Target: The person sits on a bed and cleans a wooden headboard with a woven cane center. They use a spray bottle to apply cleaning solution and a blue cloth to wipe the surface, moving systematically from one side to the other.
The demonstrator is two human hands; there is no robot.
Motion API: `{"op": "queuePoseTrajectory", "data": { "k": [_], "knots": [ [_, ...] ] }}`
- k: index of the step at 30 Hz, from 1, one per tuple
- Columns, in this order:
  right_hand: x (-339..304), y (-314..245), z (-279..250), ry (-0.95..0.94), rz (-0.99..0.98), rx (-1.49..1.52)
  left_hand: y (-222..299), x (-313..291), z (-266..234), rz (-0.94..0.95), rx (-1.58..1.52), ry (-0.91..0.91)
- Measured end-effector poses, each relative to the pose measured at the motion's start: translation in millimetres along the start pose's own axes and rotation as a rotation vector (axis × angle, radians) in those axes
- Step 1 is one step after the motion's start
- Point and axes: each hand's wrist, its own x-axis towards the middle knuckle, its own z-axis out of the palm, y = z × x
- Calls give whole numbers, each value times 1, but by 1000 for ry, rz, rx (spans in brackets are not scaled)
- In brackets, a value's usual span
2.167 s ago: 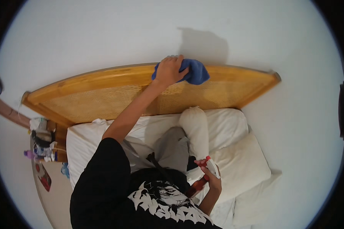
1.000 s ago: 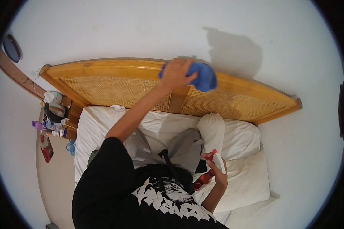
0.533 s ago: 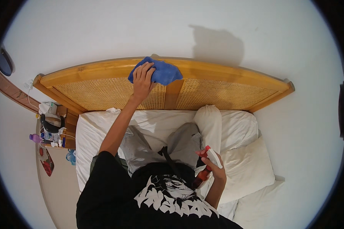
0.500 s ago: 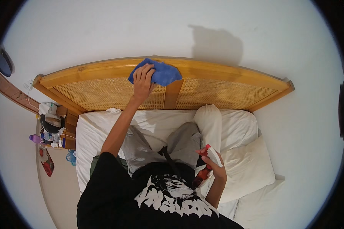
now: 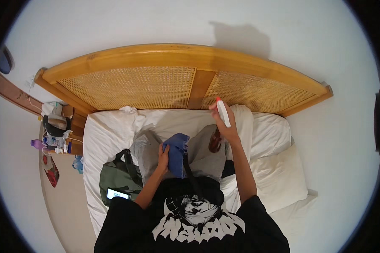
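Right hand (image 5: 228, 128) grips the white spray bottle (image 5: 223, 113) at frame centre, its long axis tilted up-left, red nozzle aimed at the rattan headboard (image 5: 156, 86) just above, nothing between. Left hand (image 5: 163, 157) clutches the blue cloth (image 5: 177, 152) lower down, farther from the headboard. Green bag (image 5: 116, 179) and phone (image 5: 117, 194) at lower left.

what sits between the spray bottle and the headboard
In the head view nothing sits between them: the spray bottle in the right hand is raised toward the wooden rattan headboard, with only open air there.
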Motion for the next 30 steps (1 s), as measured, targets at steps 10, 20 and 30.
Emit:
{"op": "queuePoseTrajectory", "data": {
  "k": [10,20,30],
  "knots": [
    [52,50,18,-8,-49,-372,-40,47,5,701,915,-181],
    [80,43,14,6,-105,-358,-16,63,109,760,837,-325],
    [66,33,2,-17,-130,-357,-7,118,152,1244,1359,-324]
  ]
}}
